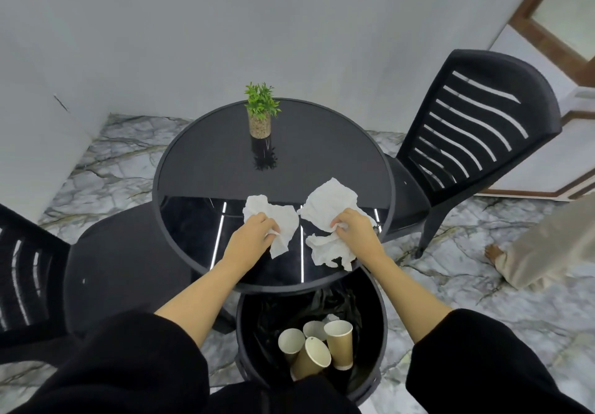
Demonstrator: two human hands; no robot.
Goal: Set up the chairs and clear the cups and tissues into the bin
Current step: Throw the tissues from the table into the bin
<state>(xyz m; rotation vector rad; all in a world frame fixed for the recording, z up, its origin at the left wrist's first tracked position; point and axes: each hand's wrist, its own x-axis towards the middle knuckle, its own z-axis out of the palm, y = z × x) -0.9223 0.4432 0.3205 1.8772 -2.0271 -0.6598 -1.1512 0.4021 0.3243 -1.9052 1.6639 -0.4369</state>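
Note:
On the round black glass table [206,169] lie crumpled white tissues. My left hand [254,236] pinches the left tissue [283,217]. My right hand [354,230] grips a second tissue [331,201], and a third crumpled tissue [328,251] lies under that hand at the table's near edge. A black bin [375,310] lined with a black bag stands below the near edge and holds several brown paper cups [322,346]. One black slatted chair [467,136] stands upright at the right of the table, another [106,272] at the left.
A small green plant in a pot [260,114] stands at the far side of the table. A person's bare foot and beige trouser leg [528,252] are on the marble floor at the right. A grey wall runs behind the table, with a wooden door frame [547,37] far right.

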